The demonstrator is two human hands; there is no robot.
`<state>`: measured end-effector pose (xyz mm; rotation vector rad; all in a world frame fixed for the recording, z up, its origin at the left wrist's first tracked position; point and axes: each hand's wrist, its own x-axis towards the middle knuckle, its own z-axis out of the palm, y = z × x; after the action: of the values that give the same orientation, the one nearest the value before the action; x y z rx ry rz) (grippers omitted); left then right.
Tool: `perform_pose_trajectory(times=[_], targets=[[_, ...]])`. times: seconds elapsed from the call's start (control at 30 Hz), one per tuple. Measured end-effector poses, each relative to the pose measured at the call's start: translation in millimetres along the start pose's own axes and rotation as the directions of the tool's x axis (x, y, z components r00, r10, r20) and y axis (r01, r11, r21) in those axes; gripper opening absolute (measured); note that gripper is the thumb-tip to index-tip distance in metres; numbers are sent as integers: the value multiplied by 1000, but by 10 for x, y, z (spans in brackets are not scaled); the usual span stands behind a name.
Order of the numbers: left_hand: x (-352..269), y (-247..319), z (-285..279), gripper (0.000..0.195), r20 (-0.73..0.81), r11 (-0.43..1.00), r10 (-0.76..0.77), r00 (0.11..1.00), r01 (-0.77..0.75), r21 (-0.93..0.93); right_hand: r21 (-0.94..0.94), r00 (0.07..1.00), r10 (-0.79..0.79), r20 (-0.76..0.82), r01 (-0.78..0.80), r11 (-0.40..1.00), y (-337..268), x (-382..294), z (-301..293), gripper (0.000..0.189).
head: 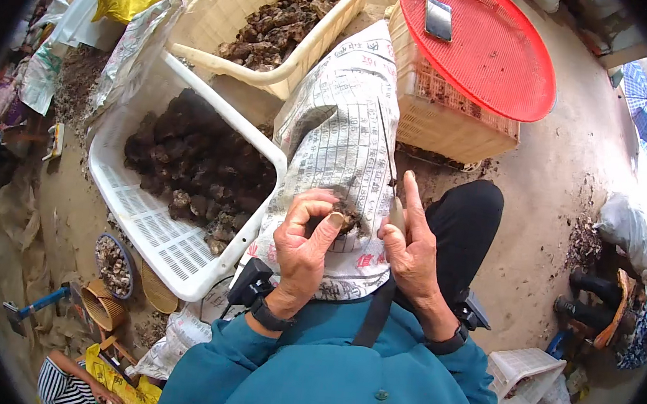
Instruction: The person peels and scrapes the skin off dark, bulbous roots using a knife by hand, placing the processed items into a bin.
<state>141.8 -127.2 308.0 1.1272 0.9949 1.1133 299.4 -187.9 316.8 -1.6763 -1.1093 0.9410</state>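
Over my lap lies a white woven sack (334, 145) with printed writing. My left hand (305, 244) grips a small dark, soil-covered lump (346, 217), perhaps a root or tuber, between thumb and fingers. My right hand (414, 250), to the right of it, is closed round the pale handle (397, 214) of a thin-bladed tool, likely a knife, its index finger stretched forward. The dark blade points away from me over the sack. A white plastic crate (180, 259) at the left holds a heap of dark lumps (189, 155).
A cream crate (225, 66) of brown lumps stands ahead. At the right, a red mesh tray (486, 54) bearing a phone (438, 19) rests on an upturned crate (451, 126). Lower left are a bowl of pale pieces (113, 264), a wicker basket (104, 304) and another person's arm (78, 371).
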Motion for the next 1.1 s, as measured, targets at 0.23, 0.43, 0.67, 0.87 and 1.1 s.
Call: perform_pose_trajectory(times=[0.23,0.43,0.67,0.87,1.1], targets=[[14,2,-28,10,85,991,52,995,-62,121,319,998,37,58,-53,946,-176,43,130,81],[70,42,47,16,220,911,213,952,-275,309,216,989,-147,11,141,966,-79,239,188,79],[90,56,26,13,265,904,204,943,-285,319,278,996,-68,55,50,959,-215,226,164,74],[102,44,1,12,270,939,172,947,-240,244,314,992,-98,81,68,947,-179,183,144,72],[106,30,-33,12,319,943,169,933,-248,223,416,988,-127,91,78,906,-166,141,149,74]])
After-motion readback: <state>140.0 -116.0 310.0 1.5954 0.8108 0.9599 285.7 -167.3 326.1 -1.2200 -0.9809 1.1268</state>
